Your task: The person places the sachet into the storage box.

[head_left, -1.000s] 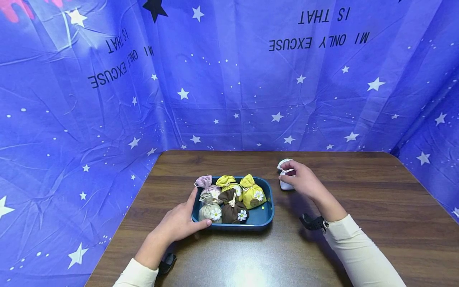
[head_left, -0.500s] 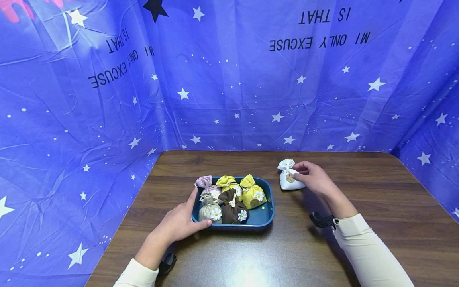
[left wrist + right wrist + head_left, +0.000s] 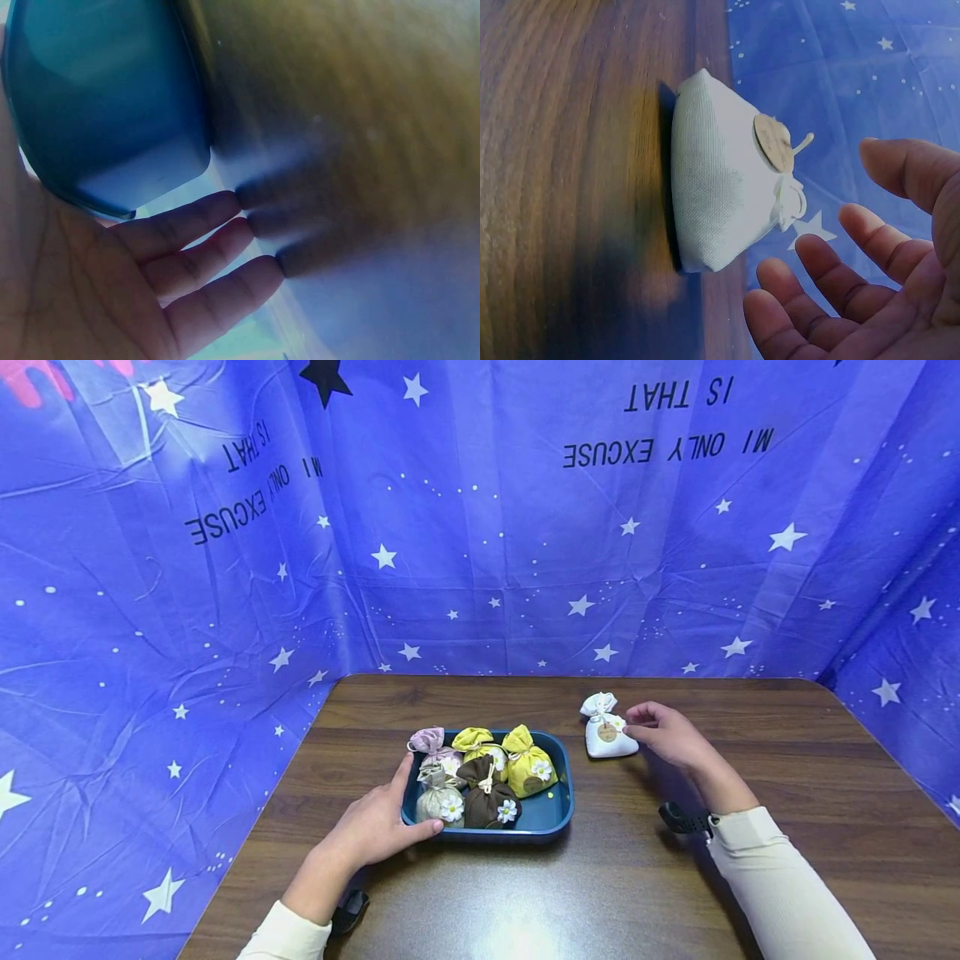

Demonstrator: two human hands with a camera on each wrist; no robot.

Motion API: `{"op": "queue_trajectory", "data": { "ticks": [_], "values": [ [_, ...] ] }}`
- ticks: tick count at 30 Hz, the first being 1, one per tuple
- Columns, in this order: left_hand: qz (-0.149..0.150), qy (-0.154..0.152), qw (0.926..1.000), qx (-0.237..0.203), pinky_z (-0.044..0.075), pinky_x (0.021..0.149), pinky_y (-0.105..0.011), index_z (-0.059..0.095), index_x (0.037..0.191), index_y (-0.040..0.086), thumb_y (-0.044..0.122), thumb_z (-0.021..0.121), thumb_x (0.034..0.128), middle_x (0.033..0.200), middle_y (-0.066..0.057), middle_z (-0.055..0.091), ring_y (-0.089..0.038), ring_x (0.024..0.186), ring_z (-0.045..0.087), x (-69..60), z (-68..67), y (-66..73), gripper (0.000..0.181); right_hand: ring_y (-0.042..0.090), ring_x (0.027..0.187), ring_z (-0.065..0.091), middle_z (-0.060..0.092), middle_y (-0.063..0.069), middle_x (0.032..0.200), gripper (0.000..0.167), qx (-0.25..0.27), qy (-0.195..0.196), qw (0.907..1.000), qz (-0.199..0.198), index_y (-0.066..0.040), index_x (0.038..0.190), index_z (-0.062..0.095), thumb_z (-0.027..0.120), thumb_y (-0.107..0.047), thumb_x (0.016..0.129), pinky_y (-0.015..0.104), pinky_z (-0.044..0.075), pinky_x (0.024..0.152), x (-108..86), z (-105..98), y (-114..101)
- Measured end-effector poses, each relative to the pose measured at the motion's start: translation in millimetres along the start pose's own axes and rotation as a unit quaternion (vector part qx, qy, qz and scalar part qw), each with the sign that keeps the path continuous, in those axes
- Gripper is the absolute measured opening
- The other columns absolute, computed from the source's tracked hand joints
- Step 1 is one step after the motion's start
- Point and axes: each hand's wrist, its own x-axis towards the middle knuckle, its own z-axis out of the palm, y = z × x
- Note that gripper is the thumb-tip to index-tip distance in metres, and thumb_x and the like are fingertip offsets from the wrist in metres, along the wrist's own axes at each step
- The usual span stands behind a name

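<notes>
My left hand (image 3: 377, 820) rests against the left end of a dark blue tray (image 3: 558, 806), its thumb by the front rim. In the left wrist view its fingers (image 3: 206, 292) extend fairly straight beside the tray wall (image 3: 120, 127), tips at the tabletop. Several small drawstring sachets lie in the tray: a pink one (image 3: 427, 740), a beige one (image 3: 431, 806), a brown one (image 3: 480, 797) and yellow ones (image 3: 520, 742). A white sachet (image 3: 611, 747) with a round tag lies to the tray's right. My right hand (image 3: 667, 739) hovers just right of it, fingers loosely bent and apart from it.
The tray and white sachet are on a brown wooden table (image 3: 810, 777). A blue star-print curtain (image 3: 480, 568) hangs along the table's far edge and both sides. Black straps (image 3: 682, 818) sit at the wrists.
My right hand has let go of the white sachet and drawn back to the right, uncovering its tag and flower. The left hand and the tray have stayed in place.
</notes>
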Motion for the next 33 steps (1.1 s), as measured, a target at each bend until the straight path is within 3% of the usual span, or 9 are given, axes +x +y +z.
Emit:
{"op": "queue_trajectory", "data": {
  "ticks": [4, 11, 21, 33],
  "values": [
    [0.000, 0.000, 1.0000, -0.001, 0.049, 0.088, -0.052, 0.012, 0.160, 0.012, 0.079, 0.064, 0.0742, 0.118, -0.025, 0.065, -0.038, 0.105, 0.064, -0.1, -0.6, 0.8, 0.120, 0.030, 0.104, 0.060, 0.061, 0.027, 0.116, 0.036, -0.001, -0.003, 1.0000, 0.003, 0.013, 0.121, 0.055, 0.065, -0.007, 0.094, 0.025, 0.048, 0.077, 3.4, 0, 4],
    [0.007, 0.001, 1.0000, 0.001, 0.050, 0.086, -0.052, 0.014, 0.160, 0.009, 0.077, 0.065, 0.0751, 0.114, -0.025, 0.066, -0.037, 0.102, 0.065, -0.4, -0.9, 0.4, 0.120, 0.017, 0.093, 0.055, 0.058, 0.024, 0.116, 0.038, 0.019, -0.029, 0.9990, 0.029, 0.013, 0.123, 0.052, 0.064, -0.010, 0.095, 0.034, 0.048, 0.075, 9.7, -1, 11],
    [0.003, -0.001, 1.0000, 0.001, 0.050, 0.086, -0.053, 0.013, 0.160, 0.010, 0.078, 0.064, 0.0749, 0.115, -0.025, 0.066, -0.037, 0.102, 0.065, -0.6, -1.6, 1.3, 0.120, 0.014, 0.092, 0.052, 0.057, 0.019, 0.116, 0.045, 0.046, -0.050, 0.9965, 0.049, 0.012, 0.126, 0.049, 0.064, -0.017, 0.096, 0.037, 0.046, 0.075, 19.4, 2, 21],
    [-0.003, -0.003, 1.0000, 0.001, 0.050, 0.087, -0.051, 0.012, 0.160, 0.013, 0.079, 0.063, 0.0742, 0.116, -0.023, 0.066, -0.035, 0.104, 0.065, -0.1, -0.6, 0.7, 0.121, 0.018, 0.093, 0.053, 0.056, 0.020, 0.120, 0.050, 0.060, -0.063, 0.9931, 0.078, 0.010, 0.131, 0.047, 0.063, -0.023, 0.097, 0.036, 0.048, 0.073, 27.7, 7, 27]
  ]
}}
